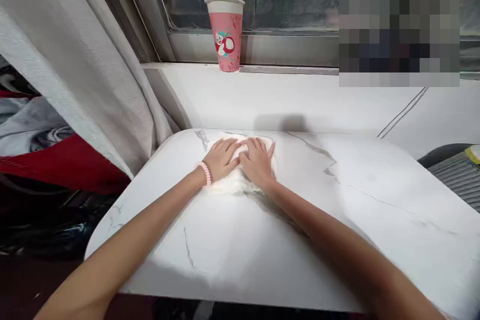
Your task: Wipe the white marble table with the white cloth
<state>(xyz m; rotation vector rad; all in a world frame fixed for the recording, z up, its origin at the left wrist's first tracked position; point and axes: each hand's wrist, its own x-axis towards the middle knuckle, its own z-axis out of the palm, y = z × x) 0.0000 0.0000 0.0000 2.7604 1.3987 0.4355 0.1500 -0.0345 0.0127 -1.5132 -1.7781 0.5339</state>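
Note:
A white, fluffy, soft-looking piece (pixel 234 184) lies on the white marble-patterned table (pixel 150 255), near its wall-side edge. Its exact kind cannot be made out. My left hand (pixel 222 159), with a pink beaded bracelet (pixel 205 172) at the wrist, rests flat on the fluffy piece with its fingers stretched forward. Close beside it, my right hand (pixel 258 162) presses on the same piece, fingers apart. Both hands cover much of the middle of the piece, and its edges show around them.
A pink paper cup (pixel 228 40) with a red straw stands on the window sill beyond the table. A pale curtain (pixel 101 50) hangs at the left, beside red and grey cloth (pixel 71 165). A grey ribbed object (pixel 457 177) is at the right edge.

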